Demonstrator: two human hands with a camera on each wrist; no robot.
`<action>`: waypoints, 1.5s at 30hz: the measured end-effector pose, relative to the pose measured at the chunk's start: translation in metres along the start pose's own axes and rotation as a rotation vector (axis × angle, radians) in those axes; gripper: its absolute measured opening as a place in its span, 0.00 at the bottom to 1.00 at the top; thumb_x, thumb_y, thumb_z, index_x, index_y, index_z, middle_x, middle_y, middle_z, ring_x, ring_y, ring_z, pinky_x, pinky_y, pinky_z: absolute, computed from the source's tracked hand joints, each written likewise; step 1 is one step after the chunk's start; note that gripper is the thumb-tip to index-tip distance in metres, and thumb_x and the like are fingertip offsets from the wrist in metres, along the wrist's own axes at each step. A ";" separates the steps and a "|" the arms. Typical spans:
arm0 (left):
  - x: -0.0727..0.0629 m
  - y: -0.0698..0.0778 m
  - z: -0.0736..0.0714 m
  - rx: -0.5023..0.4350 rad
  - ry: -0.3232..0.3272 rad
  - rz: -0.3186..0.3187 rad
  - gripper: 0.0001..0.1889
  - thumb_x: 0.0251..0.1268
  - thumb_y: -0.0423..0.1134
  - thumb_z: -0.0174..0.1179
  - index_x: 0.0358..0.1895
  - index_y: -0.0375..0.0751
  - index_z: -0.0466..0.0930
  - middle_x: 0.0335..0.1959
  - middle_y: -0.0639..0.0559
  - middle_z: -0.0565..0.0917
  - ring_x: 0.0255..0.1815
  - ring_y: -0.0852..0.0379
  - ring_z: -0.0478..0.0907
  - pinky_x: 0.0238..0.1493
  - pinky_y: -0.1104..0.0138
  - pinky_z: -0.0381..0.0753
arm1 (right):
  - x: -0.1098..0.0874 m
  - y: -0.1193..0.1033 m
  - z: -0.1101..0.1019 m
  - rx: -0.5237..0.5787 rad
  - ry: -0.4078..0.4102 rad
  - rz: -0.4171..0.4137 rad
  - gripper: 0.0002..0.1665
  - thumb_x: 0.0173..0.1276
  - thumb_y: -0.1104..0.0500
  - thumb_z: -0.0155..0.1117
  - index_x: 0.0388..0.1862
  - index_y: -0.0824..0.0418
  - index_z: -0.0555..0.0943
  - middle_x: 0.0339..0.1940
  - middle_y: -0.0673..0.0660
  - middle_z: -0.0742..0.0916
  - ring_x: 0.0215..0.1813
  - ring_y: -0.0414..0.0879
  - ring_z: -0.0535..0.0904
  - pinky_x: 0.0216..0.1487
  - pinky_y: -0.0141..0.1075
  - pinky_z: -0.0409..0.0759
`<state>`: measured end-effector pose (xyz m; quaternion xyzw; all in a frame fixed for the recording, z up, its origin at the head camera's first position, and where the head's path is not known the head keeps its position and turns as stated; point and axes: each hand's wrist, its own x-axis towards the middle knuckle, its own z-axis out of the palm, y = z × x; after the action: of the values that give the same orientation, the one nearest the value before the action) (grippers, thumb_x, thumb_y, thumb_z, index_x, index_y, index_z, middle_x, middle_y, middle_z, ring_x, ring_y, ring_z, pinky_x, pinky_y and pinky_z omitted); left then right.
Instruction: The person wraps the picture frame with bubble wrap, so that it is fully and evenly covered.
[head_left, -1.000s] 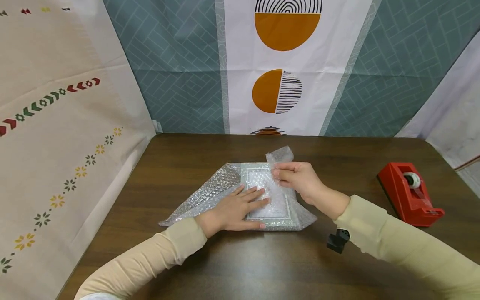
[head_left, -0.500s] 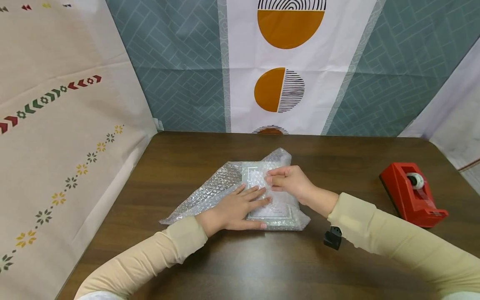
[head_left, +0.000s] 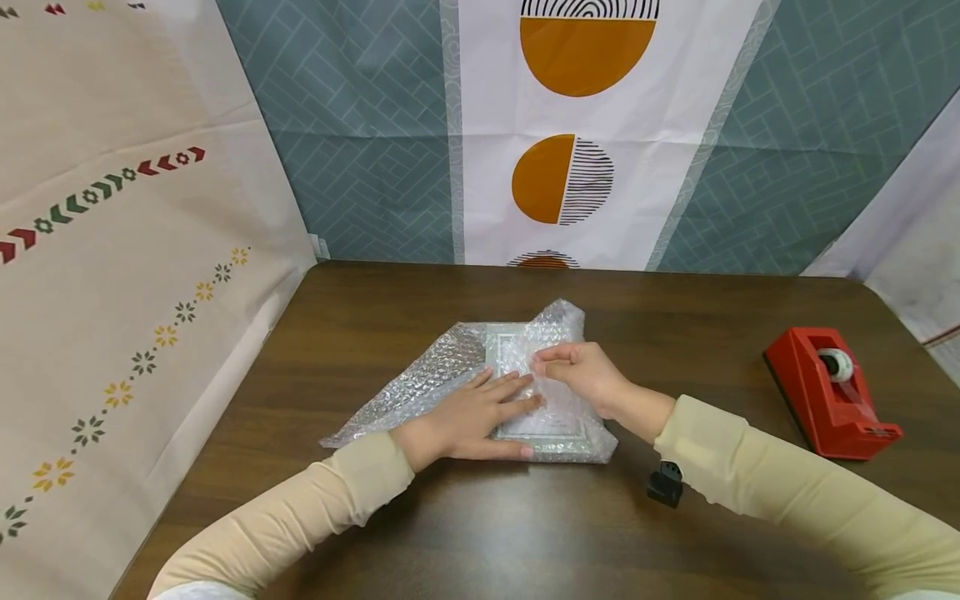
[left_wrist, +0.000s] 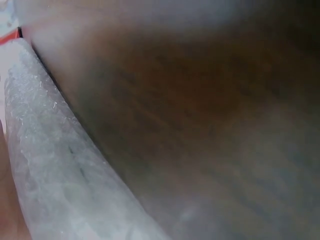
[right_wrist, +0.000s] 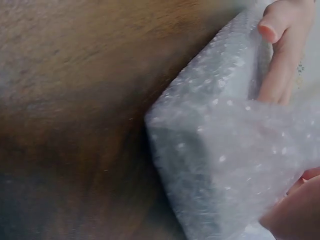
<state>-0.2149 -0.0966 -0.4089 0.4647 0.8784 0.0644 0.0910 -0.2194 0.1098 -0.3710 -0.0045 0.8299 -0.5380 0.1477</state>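
Note:
A flat rectangular picture frame [head_left: 498,343] with a pale border lies on the table, partly covered by clear bubble wrap [head_left: 420,387]. A loose wing of the wrap spreads out to its left. My left hand [head_left: 476,417] rests flat on the frame with fingers spread. My right hand [head_left: 581,375] pinches the folded-over edge of the wrap between thumb and fingers, above the frame's right half. In the right wrist view, the wrap [right_wrist: 240,155] stretches from the frame's corner toward my right hand [right_wrist: 295,212]. The left wrist view shows the wrapped edge [left_wrist: 65,160] along the table.
A red tape dispenser [head_left: 828,396] with a roll of tape stands at the right side of the brown wooden table [head_left: 480,542]. Patterned cloths [head_left: 360,167] hang behind the table and at its left. A small black camera [head_left: 665,483] sits under my right wrist.
My right hand has drawn the wrap's edge slightly left and down over the frame, and the right-hand corner flap has pulled in. The left hand has stayed in place.

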 end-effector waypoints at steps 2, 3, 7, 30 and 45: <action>-0.001 -0.001 -0.001 -0.008 0.000 0.000 0.39 0.64 0.70 0.43 0.75 0.59 0.52 0.78 0.49 0.47 0.78 0.54 0.44 0.76 0.52 0.37 | 0.001 0.002 0.001 0.010 0.003 0.003 0.19 0.67 0.62 0.60 0.54 0.72 0.79 0.55 0.65 0.83 0.64 0.58 0.72 0.67 0.54 0.66; -0.002 -0.002 -0.002 -0.014 0.000 0.002 0.39 0.64 0.70 0.43 0.75 0.59 0.52 0.78 0.48 0.46 0.78 0.54 0.43 0.76 0.53 0.37 | 0.001 0.003 0.001 0.016 0.004 0.004 0.19 0.67 0.62 0.60 0.54 0.72 0.79 0.55 0.65 0.83 0.63 0.58 0.73 0.66 0.53 0.67; -0.006 -0.005 -0.004 -0.058 0.014 0.030 0.38 0.64 0.68 0.45 0.75 0.58 0.52 0.78 0.46 0.48 0.78 0.50 0.42 0.76 0.52 0.40 | 0.002 0.005 0.002 0.016 0.006 0.005 0.19 0.67 0.63 0.60 0.53 0.73 0.79 0.54 0.66 0.83 0.61 0.57 0.74 0.64 0.50 0.70; -0.005 -0.009 -0.026 -0.007 0.165 0.090 0.28 0.71 0.48 0.42 0.71 0.37 0.61 0.72 0.45 0.64 0.73 0.49 0.59 0.74 0.52 0.51 | 0.010 0.005 -0.001 -0.064 -0.154 -0.043 0.20 0.67 0.64 0.59 0.55 0.75 0.77 0.50 0.67 0.84 0.58 0.59 0.78 0.63 0.51 0.72; -0.008 -0.010 -0.017 -0.033 0.023 0.046 0.29 0.69 0.48 0.43 0.72 0.43 0.60 0.74 0.50 0.61 0.75 0.52 0.56 0.75 0.53 0.49 | -0.011 0.016 -0.014 -0.228 -0.129 -0.284 0.19 0.70 0.61 0.55 0.53 0.71 0.79 0.51 0.64 0.85 0.55 0.55 0.79 0.55 0.45 0.79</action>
<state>-0.2221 -0.1093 -0.3937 0.4823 0.8673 0.0864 0.0871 -0.2103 0.1304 -0.3773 -0.1727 0.8653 -0.4546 0.1215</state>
